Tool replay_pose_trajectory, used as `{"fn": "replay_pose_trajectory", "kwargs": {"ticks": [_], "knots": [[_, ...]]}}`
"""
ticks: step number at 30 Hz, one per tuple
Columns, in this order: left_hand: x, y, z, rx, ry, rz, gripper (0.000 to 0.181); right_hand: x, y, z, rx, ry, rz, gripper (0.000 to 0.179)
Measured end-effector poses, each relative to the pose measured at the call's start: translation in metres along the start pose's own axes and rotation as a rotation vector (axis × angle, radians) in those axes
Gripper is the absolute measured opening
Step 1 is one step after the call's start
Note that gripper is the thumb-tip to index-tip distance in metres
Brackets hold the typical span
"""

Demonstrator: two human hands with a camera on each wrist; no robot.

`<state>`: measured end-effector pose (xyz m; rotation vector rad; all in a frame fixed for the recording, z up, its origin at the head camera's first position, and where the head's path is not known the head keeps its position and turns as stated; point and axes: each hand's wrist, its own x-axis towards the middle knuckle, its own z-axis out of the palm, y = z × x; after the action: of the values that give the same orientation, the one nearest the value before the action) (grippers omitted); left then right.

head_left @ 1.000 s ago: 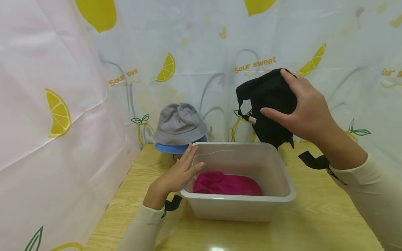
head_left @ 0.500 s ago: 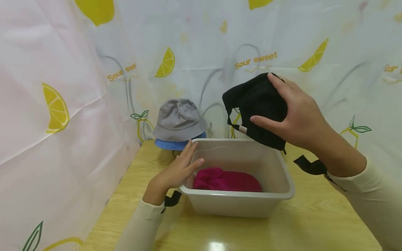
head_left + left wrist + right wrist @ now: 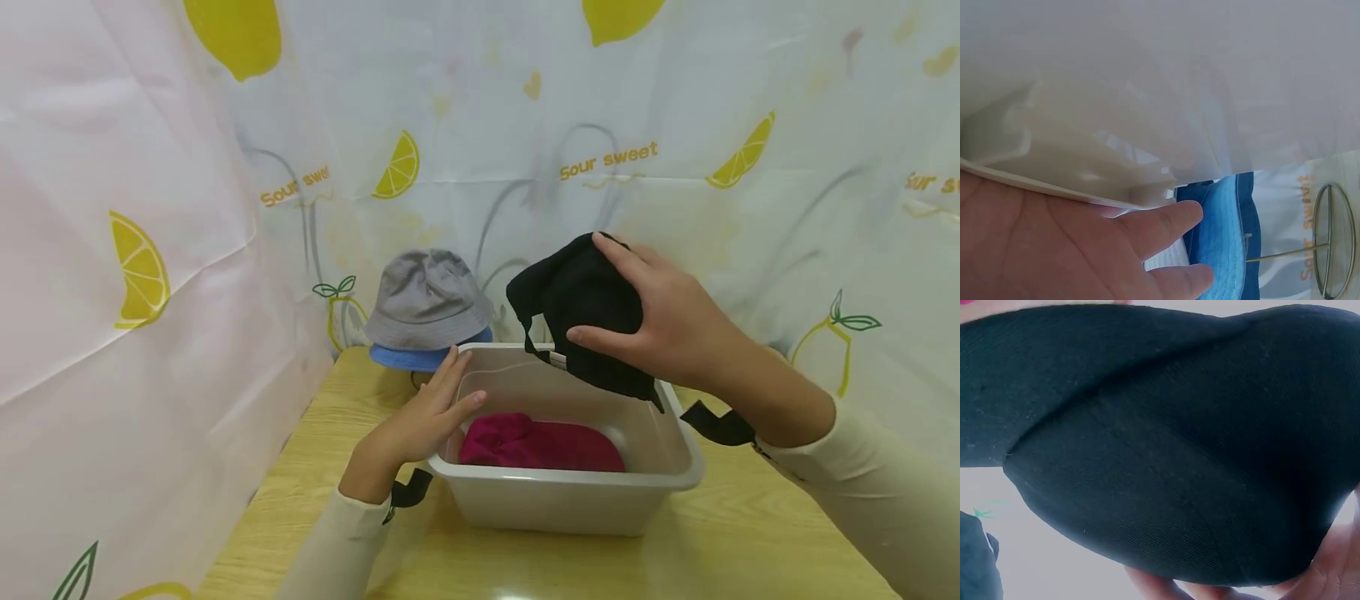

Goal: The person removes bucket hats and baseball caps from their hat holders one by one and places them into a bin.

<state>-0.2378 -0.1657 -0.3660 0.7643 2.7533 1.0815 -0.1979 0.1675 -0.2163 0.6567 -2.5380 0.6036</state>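
Observation:
My right hand (image 3: 675, 321) grips a black cap (image 3: 592, 308) by its crown, thumb on the near side and fingers over the top. The cap hangs tilted above the back right part of a white plastic tub (image 3: 570, 504); its back strap points left. In the right wrist view the black cap (image 3: 1147, 462) fills most of the picture, with fingertips under its edge. Inside the tub lies a magenta cap (image 3: 547, 444). My left hand (image 3: 412, 425) rests against the tub's left rim, fingers extended, and in the left wrist view its palm touches the tub wall (image 3: 1085, 150).
Behind the tub's left corner, a grey bucket hat (image 3: 429, 300) sits on top of a blue hat (image 3: 408, 358). A wire stand (image 3: 1329, 244) shows beside the blue hat in the left wrist view. A lemon-print curtain (image 3: 450, 100) backs the wooden table (image 3: 315, 450).
My right hand has carried the black cap left and down, from behind the tub's right corner to over its opening. The left hand stays at the rim.

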Motion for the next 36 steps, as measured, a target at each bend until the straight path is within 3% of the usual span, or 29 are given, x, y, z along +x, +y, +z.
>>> {"fn": "replay_pose_trajectory", "kwargs": {"ticks": [13, 26, 36], "knots": [[-0.002, 0.003, 0.0, 0.015, 0.009, -0.008, 0.083, -0.003, 0.003, 0.023, -0.072, -0.131, 0.021, 0.107], [0.0, 0.002, -0.001, -0.001, 0.006, 0.009, 0.084, -0.017, 0.008, 0.037, -0.09, -0.289, 0.032, 0.114], [-0.001, 0.003, 0.0, -0.012, 0.001, 0.002, 0.083, -0.021, 0.014, 0.057, -0.117, -0.386, -0.038, 0.116]]}}
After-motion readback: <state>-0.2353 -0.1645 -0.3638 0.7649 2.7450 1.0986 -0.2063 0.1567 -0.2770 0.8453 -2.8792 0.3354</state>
